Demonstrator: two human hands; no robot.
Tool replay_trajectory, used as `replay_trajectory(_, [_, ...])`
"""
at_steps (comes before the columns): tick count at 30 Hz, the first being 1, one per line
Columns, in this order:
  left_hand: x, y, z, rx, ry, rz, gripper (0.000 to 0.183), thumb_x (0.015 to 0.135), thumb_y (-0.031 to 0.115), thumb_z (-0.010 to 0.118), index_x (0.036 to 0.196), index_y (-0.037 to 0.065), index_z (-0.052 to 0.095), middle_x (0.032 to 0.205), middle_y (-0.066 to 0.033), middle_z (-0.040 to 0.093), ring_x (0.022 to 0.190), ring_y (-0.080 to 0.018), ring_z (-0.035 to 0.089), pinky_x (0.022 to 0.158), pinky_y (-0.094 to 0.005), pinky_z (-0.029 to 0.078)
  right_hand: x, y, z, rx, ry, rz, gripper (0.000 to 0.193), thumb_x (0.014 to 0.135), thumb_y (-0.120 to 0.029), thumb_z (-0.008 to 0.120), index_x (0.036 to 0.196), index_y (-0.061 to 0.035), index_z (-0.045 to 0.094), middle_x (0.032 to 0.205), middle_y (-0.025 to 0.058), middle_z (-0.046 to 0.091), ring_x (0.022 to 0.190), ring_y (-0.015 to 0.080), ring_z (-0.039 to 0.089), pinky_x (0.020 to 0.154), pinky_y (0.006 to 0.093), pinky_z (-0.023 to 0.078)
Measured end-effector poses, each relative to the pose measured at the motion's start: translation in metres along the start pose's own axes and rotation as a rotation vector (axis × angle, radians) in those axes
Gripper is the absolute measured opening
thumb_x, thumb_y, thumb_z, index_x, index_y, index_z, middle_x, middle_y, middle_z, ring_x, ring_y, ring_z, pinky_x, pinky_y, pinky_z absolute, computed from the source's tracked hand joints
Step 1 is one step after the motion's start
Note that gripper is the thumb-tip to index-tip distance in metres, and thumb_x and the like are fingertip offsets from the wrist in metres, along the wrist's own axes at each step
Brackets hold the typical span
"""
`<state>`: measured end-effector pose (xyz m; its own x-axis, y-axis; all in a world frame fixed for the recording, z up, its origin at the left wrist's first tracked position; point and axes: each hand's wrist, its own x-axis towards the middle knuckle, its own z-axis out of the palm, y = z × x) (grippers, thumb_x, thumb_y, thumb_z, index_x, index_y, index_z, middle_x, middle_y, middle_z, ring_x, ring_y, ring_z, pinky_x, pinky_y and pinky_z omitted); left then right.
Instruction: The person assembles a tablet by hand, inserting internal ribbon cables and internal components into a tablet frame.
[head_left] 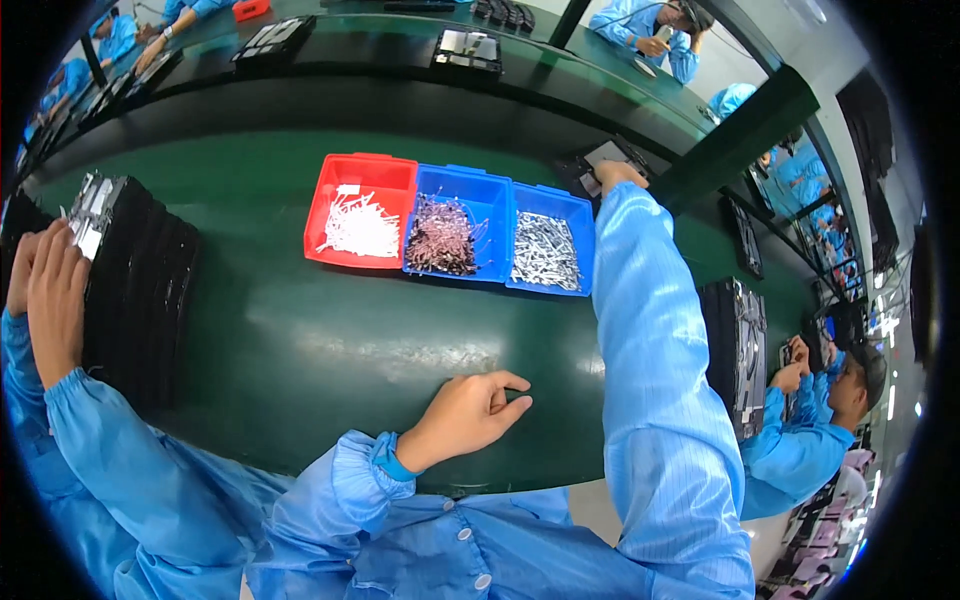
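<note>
My right arm stretches far forward, and my right hand (pixel 620 176) grips the near edge of a flat black unit with a silver-grey face (pixel 612 155); some of its fingers are hidden. My left hand (pixel 468 414) hovers near the table's front edge, holding nothing, with thumb and forefinger apart and the other fingers curled. Between and beyond my hands stand three joined bins. The red bin (pixel 317 222) has small white pieces. The middle blue bin (pixel 486 205) holds thin pinkish-brown and black pieces. In the right-hand blue bin (pixel 586 235) lie small grey-white pieces.
A co-worker's hands (pixel 55 285) rest by a tall stack of black units (pixel 140 280) at left. Another stack (pixel 737 350) stands right of my forearm. A dark green post (pixel 745 140) rises at the far right. More units (pixel 467 50) lie beyond the green table (pixel 300 340).
</note>
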<state>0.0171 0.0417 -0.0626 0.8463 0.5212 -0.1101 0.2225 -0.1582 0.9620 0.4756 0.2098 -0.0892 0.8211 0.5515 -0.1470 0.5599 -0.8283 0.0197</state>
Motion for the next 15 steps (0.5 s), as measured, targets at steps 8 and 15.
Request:
replay_trajectory(8, [0.010, 0.019, 0.001, -0.019, -0.111, 0.042, 0.028, 0.091, 0.023, 0.067, 0.108, 0.001, 0.071, 0.063, -0.0092, 0.065, 0.055, -0.0245, 0.063, 0.056, -0.0393, 0.048, 0.040, 0.049, -0.033, 0.606, -0.120, 0.301, 0.033, 0.091, -0.010, 0.061, 0.124, -0.0112, 0.067, 0.133, 0.0090, 0.063, 0.114, 0.0354, 0.062, 0.091, 0.0541, 0.053])
replay_trajectory(15, [0.003, 0.010, -0.004, -0.043, -0.076, 0.019, 0.029, 0.090, 0.022, 0.068, 0.108, -0.001, 0.070, 0.064, -0.0103, 0.065, 0.056, -0.0252, 0.063, 0.056, -0.0393, 0.047, -0.014, -0.018, -0.045, 1.885, -0.220, 0.582, 0.011, 0.091, -0.017, 0.067, 0.096, -0.0083, 0.062, 0.081, 0.0086, 0.057, 0.072, 0.0221, 0.056, 0.059, 0.0368, 0.046])
